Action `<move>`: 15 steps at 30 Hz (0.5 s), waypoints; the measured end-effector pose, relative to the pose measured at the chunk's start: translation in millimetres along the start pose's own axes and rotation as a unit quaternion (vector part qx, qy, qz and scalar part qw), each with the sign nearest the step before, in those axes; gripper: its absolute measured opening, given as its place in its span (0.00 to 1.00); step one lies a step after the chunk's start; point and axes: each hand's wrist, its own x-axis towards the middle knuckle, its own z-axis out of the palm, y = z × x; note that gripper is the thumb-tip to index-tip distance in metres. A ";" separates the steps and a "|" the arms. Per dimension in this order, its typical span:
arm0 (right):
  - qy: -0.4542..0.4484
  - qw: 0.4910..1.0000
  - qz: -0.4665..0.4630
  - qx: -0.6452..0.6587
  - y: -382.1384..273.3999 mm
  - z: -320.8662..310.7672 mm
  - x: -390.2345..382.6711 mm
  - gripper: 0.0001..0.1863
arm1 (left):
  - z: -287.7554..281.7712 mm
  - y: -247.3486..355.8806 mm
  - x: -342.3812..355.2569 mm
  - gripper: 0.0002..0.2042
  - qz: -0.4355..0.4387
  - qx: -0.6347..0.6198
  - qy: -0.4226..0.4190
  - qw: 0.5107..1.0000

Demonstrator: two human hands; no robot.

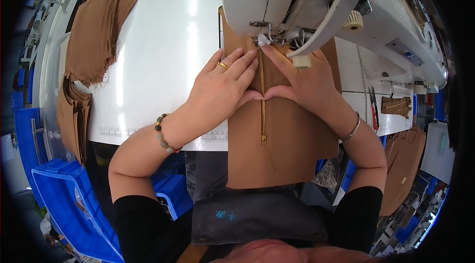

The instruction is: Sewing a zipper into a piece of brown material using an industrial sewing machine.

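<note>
A brown fabric panel (282,149) lies under the sewing machine (316,0) and hangs over the table's front edge. Down its middle runs a zipper (263,114) with brass-coloured teeth. My left hand (222,82) rests flat on the fabric left of the zipper, its fingers stretched toward the needle area. On the other side, my right hand (309,77) presses the cloth, index finger reaching up beside the white presser foot (262,40). Both thumbs almost meet over the zipper. Part of the right hand is hidden behind a machine lever and knob.
Stacks of brown fabric pieces (94,35) lie at the left of the white table (153,40). Thread snips (373,107) and a short bundle of zippers (396,106) sit at the right. More brown panels (403,169) hang there. A blue crate (64,184) stands lower left.
</note>
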 end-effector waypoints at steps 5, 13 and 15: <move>-0.001 1.000 0.000 -0.024 1.7 1.7 2.6 0.41 | 0.3 0.9 -0.9 0.33 -0.009 0.003 -0.004 1.000; -0.018 1.000 -0.005 -0.023 8.5 2.9 -1.1 0.42 | 4.0 3.5 -0.3 0.31 -0.004 0.016 0.023 1.000; -0.012 1.000 -0.007 -0.018 7.9 3.4 -0.3 0.43 | 3.2 1.9 -0.6 0.32 -0.002 0.015 0.019 1.000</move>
